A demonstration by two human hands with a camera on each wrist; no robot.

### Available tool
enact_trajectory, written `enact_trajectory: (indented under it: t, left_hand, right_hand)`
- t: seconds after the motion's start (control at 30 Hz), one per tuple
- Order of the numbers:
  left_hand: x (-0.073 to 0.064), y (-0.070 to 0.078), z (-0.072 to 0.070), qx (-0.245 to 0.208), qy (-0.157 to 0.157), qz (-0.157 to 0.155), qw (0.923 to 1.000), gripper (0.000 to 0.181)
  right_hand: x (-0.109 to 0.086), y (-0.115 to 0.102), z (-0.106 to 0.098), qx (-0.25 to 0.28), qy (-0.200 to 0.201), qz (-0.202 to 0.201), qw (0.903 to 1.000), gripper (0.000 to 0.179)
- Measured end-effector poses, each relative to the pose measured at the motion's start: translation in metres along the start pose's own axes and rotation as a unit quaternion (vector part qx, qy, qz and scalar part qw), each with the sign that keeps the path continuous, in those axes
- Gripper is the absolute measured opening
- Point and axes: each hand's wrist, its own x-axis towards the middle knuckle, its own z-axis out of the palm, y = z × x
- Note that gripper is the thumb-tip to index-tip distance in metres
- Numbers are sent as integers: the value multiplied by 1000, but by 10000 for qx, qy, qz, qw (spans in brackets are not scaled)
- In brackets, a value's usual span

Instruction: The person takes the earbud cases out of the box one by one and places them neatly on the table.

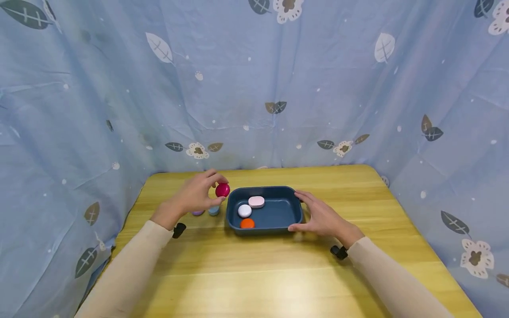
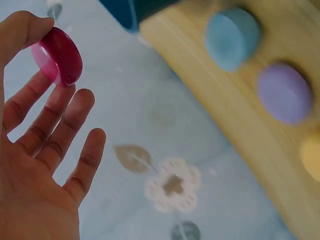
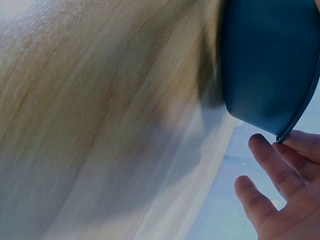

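Head view: a left hand (image 1: 195,193) is pinching a magenta disc (image 1: 222,190) between thumb and fingertips, holding it just beside the left end of a dark blue tray (image 1: 280,214). A right hand (image 1: 324,218) is gripping the tray's opposite end, thumb at the near corner and fingers at the far one, apparently steadying it against sliding on the wood-grain surface (image 1: 238,274). Inside, a pale pink oval piece (image 1: 256,202), a white round piece (image 1: 244,211) and an orange piece (image 1: 247,223) are sitting toward the left, leaving the right side bare. Left wrist view: the disc is tilting in the pinch, probably held by its edge for easy release, while a light blue piece (image 2: 232,39), a purple piece (image 2: 285,93) and a partly cropped yellow piece (image 2: 312,156) are lying outside the tray. Right wrist view: fingers are meeting the tray's rim; its contents are staying hidden.
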Motion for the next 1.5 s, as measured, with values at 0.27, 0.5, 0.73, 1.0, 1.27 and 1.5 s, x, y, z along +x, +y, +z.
enact_trajectory:
  t: [0.27, 0.5, 0.73, 1.0, 1.27, 1.5]
  left_hand:
    - [-32, -42, -8, 23, -102, -919, 9957, 44]
    - [-66, -76, -4, -292, -188, -1370, 9900, 41]
    - [-94, -103, 5, -555, -98, -1759, 9828, 46]
    - [-120, -130, 6, -624, 43, -1880, 9802, 49]
    - [-134, -148, 12, -500, -268, -2176, 9744, 49]
    - [-137, -155, 21, -377, -419, -2198, 9739, 50]
  right_hand:
    - [0, 3, -4, 1, 29, 31, 10000, 128]
    - [-1, 2, -1, 59, 45, 50, 10000, 127]
    - [-1, 2, 1, 154, 63, 69, 9998, 129]
    - [3, 0, 1, 187, 76, -15, 9998, 127]
    - [3, 0, 1, 182, 42, 22, 9998, 127]
    - [2, 1, 2, 222, 32, 35, 9997, 126]
